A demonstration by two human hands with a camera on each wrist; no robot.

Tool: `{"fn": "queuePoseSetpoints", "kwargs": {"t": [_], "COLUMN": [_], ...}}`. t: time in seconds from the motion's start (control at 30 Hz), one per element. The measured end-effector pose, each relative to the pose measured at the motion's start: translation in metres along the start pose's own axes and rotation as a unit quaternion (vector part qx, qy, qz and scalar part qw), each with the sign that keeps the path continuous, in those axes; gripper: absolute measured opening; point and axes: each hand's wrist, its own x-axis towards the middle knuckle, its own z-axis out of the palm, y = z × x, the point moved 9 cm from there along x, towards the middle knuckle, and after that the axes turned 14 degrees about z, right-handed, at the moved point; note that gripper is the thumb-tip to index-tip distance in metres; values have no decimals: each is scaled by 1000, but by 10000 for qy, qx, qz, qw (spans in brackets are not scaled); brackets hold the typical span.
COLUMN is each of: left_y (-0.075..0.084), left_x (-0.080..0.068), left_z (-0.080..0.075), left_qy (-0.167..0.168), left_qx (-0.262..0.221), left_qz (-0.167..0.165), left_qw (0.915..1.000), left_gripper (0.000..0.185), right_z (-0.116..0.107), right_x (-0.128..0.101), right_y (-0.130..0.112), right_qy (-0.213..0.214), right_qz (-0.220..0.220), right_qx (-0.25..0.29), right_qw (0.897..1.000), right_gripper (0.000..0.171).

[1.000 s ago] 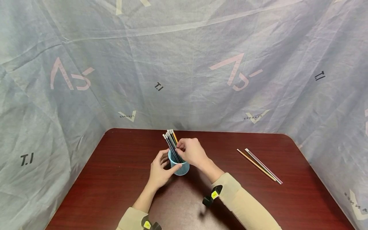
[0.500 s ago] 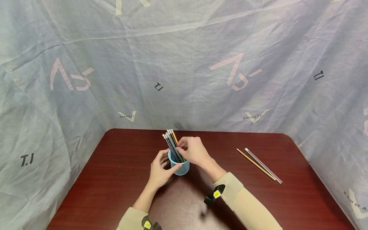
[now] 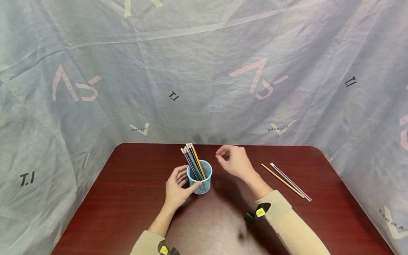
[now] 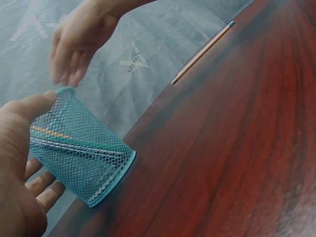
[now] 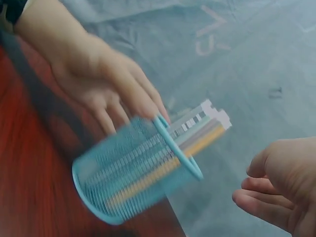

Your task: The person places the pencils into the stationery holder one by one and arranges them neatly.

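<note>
My left hand (image 3: 176, 189) holds a light blue mesh pencil cup (image 3: 203, 187), with the thumb at the near rim and the fingers round its left side. Upright on the table, the cup contains several pencils (image 3: 194, 161), mostly dark or grey and one yellow. Their white eraser ends point up and lean left. To the right of the cup, apart from it, my right hand (image 3: 235, 161) is in the air with loosely bent fingers and nothing in them. The right wrist view shows a gap between that hand (image 5: 279, 185) and the pencil tops.
A few pencils (image 3: 283, 180), one orange-toned and the others silvery, lie side by side on the right of the dark red wooden table (image 3: 143, 170). Grey printed cloth (image 3: 204, 88) hangs behind the table and along its sides.
My right hand has let go at the pencils in the cup and moved off to the right. The left hand stays on the cup, and the pencils on the table lie as before.
</note>
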Motion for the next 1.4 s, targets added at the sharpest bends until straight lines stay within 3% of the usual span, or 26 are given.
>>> {"fn": "queuePoseSetpoints", "kwargs": {"t": [0.43, 0.6, 0.77, 0.93, 1.4], "left_y": [6, 6, 5, 3, 5], "left_x": [-2, -1, -2, -3, -2], "left_z": [-5, -9, -8, -6, -6], "left_qy": [525, 632, 603, 554, 494], "left_qx": [75, 38, 52, 64, 47], "left_qz": [76, 25, 77, 75, 185], "left_qw": [9986, 9980, 9981, 9984, 9986], "left_gripper": [68, 68, 69, 69, 69], "right_z": [-88, -106, -102, -92, -61], "right_x": [-12, -22, -35, -45, -60], "right_y": [114, 147, 173, 190, 198], "right_qy": [409, 109, -254, -350, -735], "right_qz": [872, 1209, 1343, 1491, 1450], "right_qx": [-793, -1047, -1248, -1376, -2019], "right_qw": [9922, 9871, 9827, 9786, 9658], "right_gripper": [8, 9, 10, 14, 14]}}
